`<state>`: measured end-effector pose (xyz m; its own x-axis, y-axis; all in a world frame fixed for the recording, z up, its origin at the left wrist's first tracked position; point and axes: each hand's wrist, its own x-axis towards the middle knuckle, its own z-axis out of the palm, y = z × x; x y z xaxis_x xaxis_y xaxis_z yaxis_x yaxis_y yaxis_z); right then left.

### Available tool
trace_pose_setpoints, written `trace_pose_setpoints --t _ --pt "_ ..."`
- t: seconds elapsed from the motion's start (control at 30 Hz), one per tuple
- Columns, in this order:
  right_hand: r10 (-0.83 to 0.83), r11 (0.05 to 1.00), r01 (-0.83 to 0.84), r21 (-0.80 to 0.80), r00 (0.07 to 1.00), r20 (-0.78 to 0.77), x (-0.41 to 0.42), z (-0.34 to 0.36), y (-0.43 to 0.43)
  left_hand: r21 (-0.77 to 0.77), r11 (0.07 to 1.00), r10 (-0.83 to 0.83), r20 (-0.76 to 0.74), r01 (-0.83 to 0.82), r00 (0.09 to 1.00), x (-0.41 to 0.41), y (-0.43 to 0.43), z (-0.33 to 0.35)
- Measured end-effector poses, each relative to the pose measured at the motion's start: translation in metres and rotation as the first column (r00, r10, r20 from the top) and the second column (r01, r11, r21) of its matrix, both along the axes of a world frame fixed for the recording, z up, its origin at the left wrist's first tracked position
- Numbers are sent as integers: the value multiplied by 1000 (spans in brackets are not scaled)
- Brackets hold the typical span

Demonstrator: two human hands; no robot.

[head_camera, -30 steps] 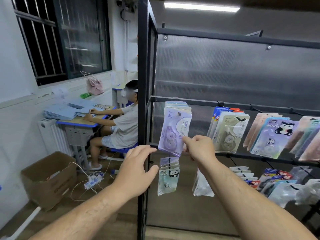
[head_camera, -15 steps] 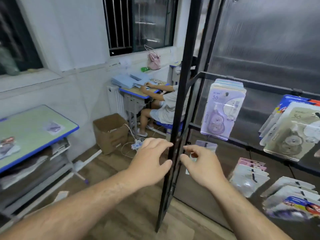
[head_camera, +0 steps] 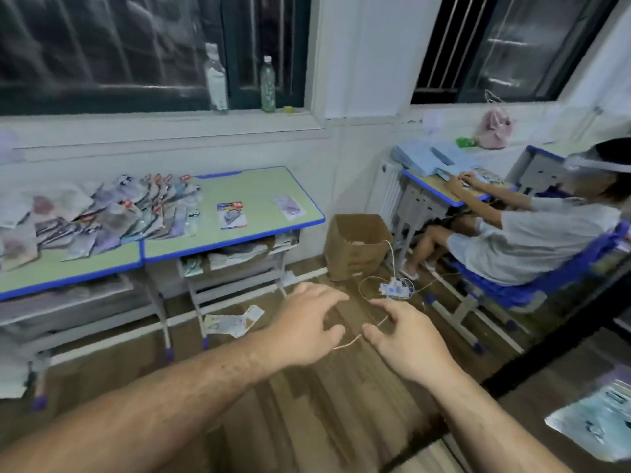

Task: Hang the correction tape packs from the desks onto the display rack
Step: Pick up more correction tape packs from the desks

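Wood floor (head_camera: pixel 307 435), cardboard box (head_camera: pixel 355 249), cables (head_camera: pixel 370 279) near desks (head_camera: pixel 259 196); left grip (head_camera: pixel 307 327), right grip (head_camera: pixel 408 341) loose, empty.

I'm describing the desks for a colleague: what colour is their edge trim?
Blue edging round each pale green desk; the head view shows it.

Pretty clearly a school classroom. Two pale green school worktops with blue edging (head_camera: pixel 259 199) stand side by side under a dark barred window (head_camera: pixel 102 52). There's a white ribbed radiator (head_camera: pixel 387 192) on the wall, and a person in a grey T-shirt (head_camera: pixel 532 240) sits on a blue plastic chair (head_camera: pixel 563 278) at a third one. A heap of small plastic-wrapped stationery packs (head_camera: pixel 102 216) is spread across the nearer two.
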<state>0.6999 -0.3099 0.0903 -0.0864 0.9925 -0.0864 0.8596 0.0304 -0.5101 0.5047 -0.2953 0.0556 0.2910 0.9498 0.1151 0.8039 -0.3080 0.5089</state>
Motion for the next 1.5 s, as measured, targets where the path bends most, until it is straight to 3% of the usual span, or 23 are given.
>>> trace_pose_setpoints --t 0.43,0.73,0.97,1.23,1.5 --pt "325 942 -326 -75 945 -25 -306 -19 144 -39 953 301 -19 -302 953 -292 83 -18" --pt "447 865 -444 -235 894 -42 -410 -54 248 -153 877 461 -9 -456 888 -385 153 -61" --pt "421 814 -445 -374 895 -149 -466 -105 374 -330 758 575 -72 -563 815 -432 255 -89" --pt "253 749 -338 -570 941 -226 -513 -169 475 -533 579 648 -159 -617 745 -460 332 -124" --pt "31 753 -251 -608 937 -348 -540 -202 498 -521 539 650 -243 -662 720 -459 358 -141"
